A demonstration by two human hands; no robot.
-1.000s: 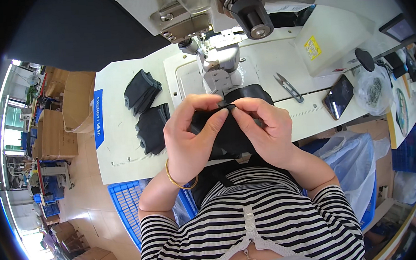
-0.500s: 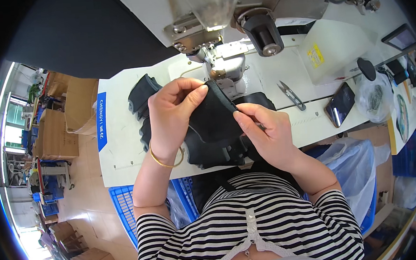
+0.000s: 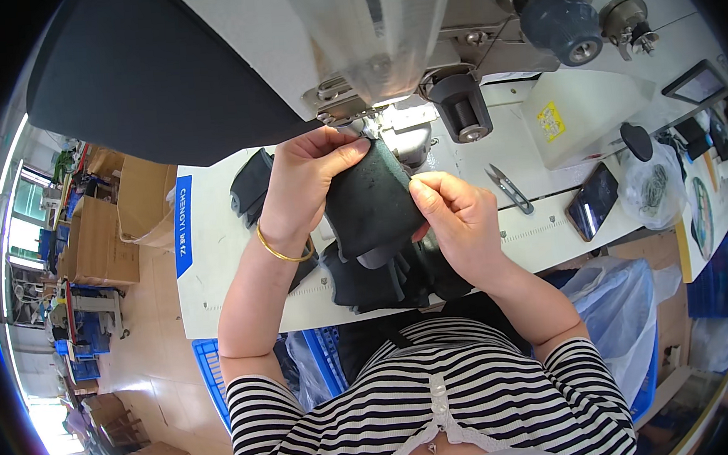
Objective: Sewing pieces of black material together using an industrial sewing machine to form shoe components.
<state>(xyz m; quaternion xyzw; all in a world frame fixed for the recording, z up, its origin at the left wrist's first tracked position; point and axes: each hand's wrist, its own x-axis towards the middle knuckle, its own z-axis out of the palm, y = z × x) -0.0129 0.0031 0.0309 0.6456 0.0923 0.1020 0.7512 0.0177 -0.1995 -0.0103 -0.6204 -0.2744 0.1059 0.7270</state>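
Note:
Between my two hands hangs a black fabric piece (image 3: 368,195) with a thick cut edge along its upper right side. My left hand (image 3: 314,168) pinches its top corner between thumb and fingers, close in front of the sewing machine (image 3: 408,133). At the right edge, my right hand (image 3: 461,221) grips the same piece, thumb on top. Below it, near the table's front edge, lie more black fabric pieces (image 3: 366,282), partly hidden by the held one. Another stack of black pieces (image 3: 250,184) lies left of my left wrist.
Right of the machine lie thread snips (image 3: 509,189), a phone (image 3: 593,202) and a clear plastic bag (image 3: 653,178). A whitish translucent container (image 3: 578,118) stands behind them. Blue baskets (image 3: 326,359) are under the table edge. A dark panel (image 3: 163,81) juts in at upper left.
Both hands still hold the fabric piece, its face now turned more toward me. My left hand is slightly closer to the machine, and the machine head appears larger and lower in view.

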